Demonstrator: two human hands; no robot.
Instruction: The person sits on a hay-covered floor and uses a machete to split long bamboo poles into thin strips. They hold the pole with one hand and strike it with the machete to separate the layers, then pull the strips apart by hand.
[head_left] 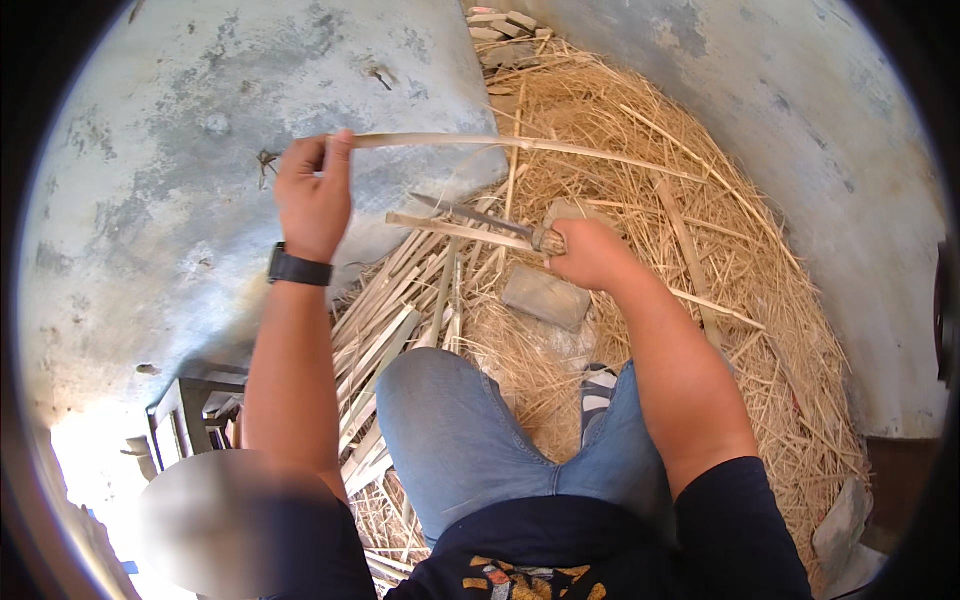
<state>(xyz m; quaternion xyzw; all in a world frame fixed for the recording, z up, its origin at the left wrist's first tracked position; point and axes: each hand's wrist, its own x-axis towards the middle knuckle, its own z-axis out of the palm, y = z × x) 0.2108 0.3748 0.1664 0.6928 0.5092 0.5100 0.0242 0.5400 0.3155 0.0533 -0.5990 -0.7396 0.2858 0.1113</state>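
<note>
Dark shirt (555, 525) nearest, I remotely see the left hand (312, 205) pinching a strip (520, 143), the right hand (590, 253), well apart, gripping a knife (475, 214).

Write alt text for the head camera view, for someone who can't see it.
The person's left hand pinches a long, pale bamboo strip while the right hand grips a knife pointing left. Below lie loose split strips, straw-coloured shavings and a greyish block.
</note>
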